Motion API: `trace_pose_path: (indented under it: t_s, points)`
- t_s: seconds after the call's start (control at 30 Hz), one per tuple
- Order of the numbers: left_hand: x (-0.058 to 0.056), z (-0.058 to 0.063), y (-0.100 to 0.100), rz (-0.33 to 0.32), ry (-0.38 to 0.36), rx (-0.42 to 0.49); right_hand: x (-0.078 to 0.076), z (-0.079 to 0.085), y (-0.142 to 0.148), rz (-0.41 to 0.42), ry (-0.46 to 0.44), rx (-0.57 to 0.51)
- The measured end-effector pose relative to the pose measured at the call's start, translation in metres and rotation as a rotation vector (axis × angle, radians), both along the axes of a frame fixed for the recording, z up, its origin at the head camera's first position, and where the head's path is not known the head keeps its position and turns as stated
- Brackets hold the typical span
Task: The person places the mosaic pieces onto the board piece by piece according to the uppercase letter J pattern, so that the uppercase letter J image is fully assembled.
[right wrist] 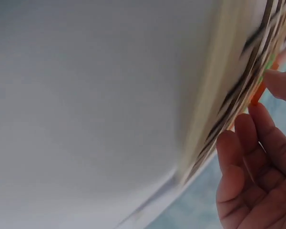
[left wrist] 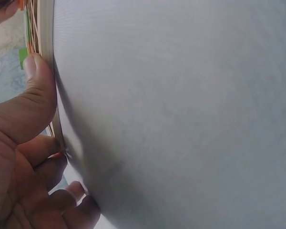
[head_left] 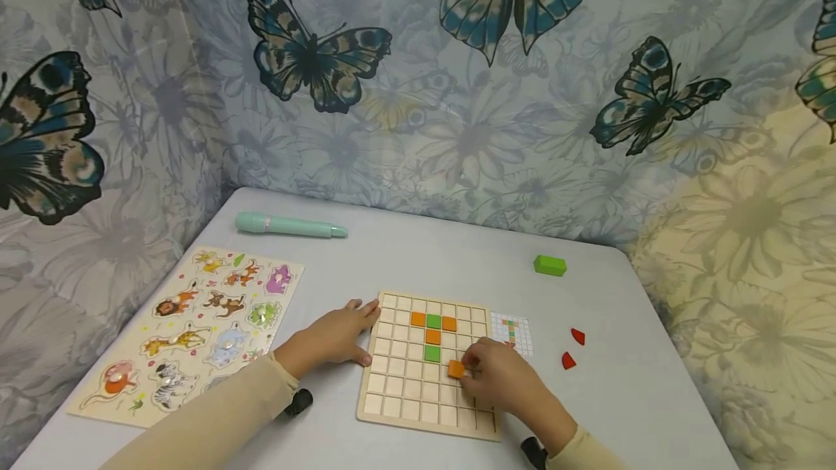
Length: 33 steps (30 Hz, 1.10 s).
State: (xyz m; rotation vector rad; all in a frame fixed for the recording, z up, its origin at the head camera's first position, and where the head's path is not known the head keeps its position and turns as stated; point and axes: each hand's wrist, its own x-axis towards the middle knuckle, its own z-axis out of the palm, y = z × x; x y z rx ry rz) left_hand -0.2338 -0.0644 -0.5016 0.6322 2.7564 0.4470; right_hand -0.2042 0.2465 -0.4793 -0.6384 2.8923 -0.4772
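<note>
A wooden grid board [head_left: 392,386] lies on the table. My left hand [head_left: 332,336] rests at its left edge, fingers and thumb spread along the side. In the left wrist view, the thumb [left wrist: 40,81] presses against the board's edge. Over the lower right part of the grid, my right hand [head_left: 499,376] pinches an orange square tile [head_left: 456,369] between thumb and fingertips; the right wrist view shows this tile [right wrist: 258,93] tilted close over the board. Farther up the grid sit orange tiles [head_left: 418,319] and green tiles [head_left: 432,353], forming a T-like pattern.
A small pattern card [head_left: 520,336] lies against the board's right side. Beyond it are two red pieces [head_left: 569,360] and a green block [head_left: 550,265]. An animal puzzle board [head_left: 215,310] lies at left, with a mint-coloured microphone-like stick [head_left: 290,225] behind it.
</note>
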Motion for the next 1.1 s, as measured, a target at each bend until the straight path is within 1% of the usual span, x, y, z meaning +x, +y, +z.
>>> trace_pose_path:
  t_s: [0.07, 0.13, 0.23, 0.37, 0.47, 0.53, 0.63, 0.83, 1.0, 1.1]
  points:
    - [0.0, 0.001, -0.001, 0.0, -0.002, 0.003, 0.0, -0.001, -0.013, 0.073, 0.019, 0.009]
    - [0.0, 0.0, -0.001, -0.004, -0.004, 0.013, -0.001, 0.0, -0.021, 0.113, 0.035, 0.02]
    - [0.001, 0.0, -0.001, -0.009, 0.0, 0.014, -0.001, 0.002, -0.026, 0.116, 0.028, 0.024]
    - [0.003, 0.002, -0.001, -0.01, 0.007, 0.011, -0.001, 0.002, -0.028, 0.105, -0.012, 0.008]
    - [0.003, 0.005, -0.002, -0.008, 0.001, 0.018, -0.001, 0.001, -0.028, 0.135, -0.021, -0.016]
    - [0.003, 0.006, -0.001, -0.006, -0.002, 0.024, -0.001, 0.0, -0.029, 0.169, -0.015, -0.04]
    - [0.003, 0.004, -0.001, -0.009, -0.003, 0.024, -0.001, -0.002, -0.031, 0.204, -0.008, -0.065]
    - [0.003, 0.003, -0.001, -0.012, 0.001, 0.012, -0.001, -0.004, -0.033, 0.188, 0.009, -0.076]
    - [0.003, 0.005, -0.001, -0.008, 0.005, 0.002, -0.002, -0.006, -0.036, 0.218, 0.054, -0.071]
    - [0.004, 0.006, -0.001, -0.007, 0.003, 0.017, -0.003, -0.006, -0.035, 0.226, 0.067, -0.054]
